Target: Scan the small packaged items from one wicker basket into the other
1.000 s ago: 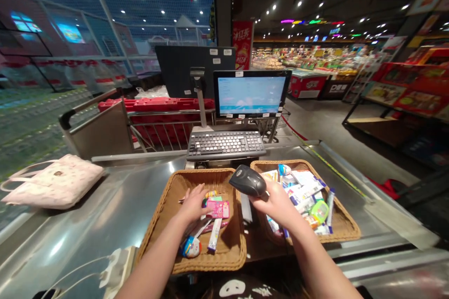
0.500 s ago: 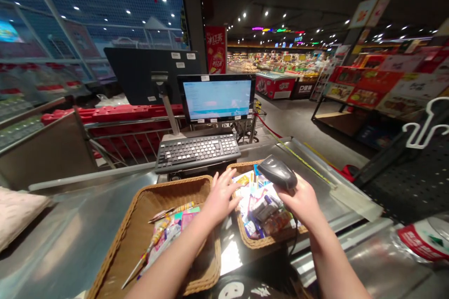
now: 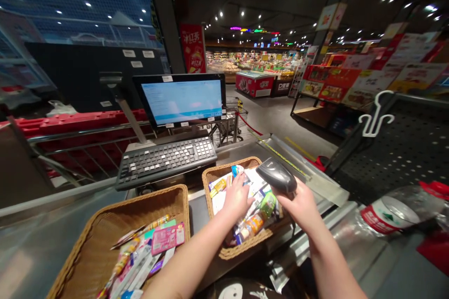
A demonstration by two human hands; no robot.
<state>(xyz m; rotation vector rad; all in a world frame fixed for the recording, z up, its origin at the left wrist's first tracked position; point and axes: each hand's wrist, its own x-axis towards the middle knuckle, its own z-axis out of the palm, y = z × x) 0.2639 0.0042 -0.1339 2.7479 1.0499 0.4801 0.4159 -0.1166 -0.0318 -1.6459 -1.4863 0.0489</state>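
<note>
A black handheld barcode scanner (image 3: pixel 276 174) sits in my right hand (image 3: pixel 301 203), whose fingers wrap its handle, over the right side of the smaller wicker basket (image 3: pixel 245 245). Inside that basket my left hand (image 3: pixel 237 196) reaches down with its fingers apart. Its fingertips are at a small blue-and-white packet (image 3: pixel 237 169) near the far rim; whether they touch it I cannot tell. Around the hand lie a yellow packet (image 3: pixel 219 187), a green item (image 3: pixel 268 204) and an orange-labelled item (image 3: pixel 253 225). The larger wicker basket (image 3: pixel 87 238) at left holds a pink packet (image 3: pixel 168 238) and several slim items.
Beyond the baskets stand a black keyboard (image 3: pixel 168 159) and a lit monitor (image 3: pixel 184 100). A clear bottle with a red-and-white label (image 3: pixel 389 215) lies at right. A white hook (image 3: pixel 376 117) hangs on a black perforated panel (image 3: pixel 414 149).
The view has swung right, so everything sits further left. My left hand has moved from the basket's left edge in over its contents. The scanner stays in my right hand.
</note>
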